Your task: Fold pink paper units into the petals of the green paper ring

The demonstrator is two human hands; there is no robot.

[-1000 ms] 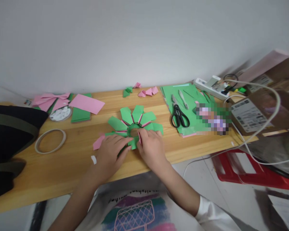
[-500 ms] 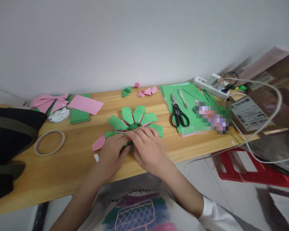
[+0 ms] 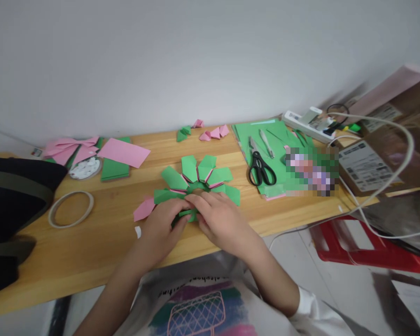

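A green folded-paper flower [image 3: 190,167] with pink edges between its petals lies on the wooden table. Both hands grip its near side. My left hand [image 3: 164,221] has its fingers closed on the lower-left petals, thumb in front. Fingers of my right hand [image 3: 219,215] are bent over the near rim, meeting the left fingertips there. The hands hide the nearest petals in part. Left of the flower lies a pink folded-paper piece [image 3: 144,209], close to the left hand. A small white scrap [image 3: 137,232] is beside the left wrist.
At left are a tape roll [image 3: 71,209], pink paper [image 3: 124,152] and a dish of white pieces [image 3: 85,167]. Scissors [image 3: 260,169] and a cutter [image 3: 266,143] lie on green sheets [image 3: 243,133] at right. Behind are a power strip [image 3: 308,126] and a cardboard box [image 3: 388,161].
The flower has shifted slightly to the right, and its round centre shows more between the petals. Both hands keep their hold on the near side.
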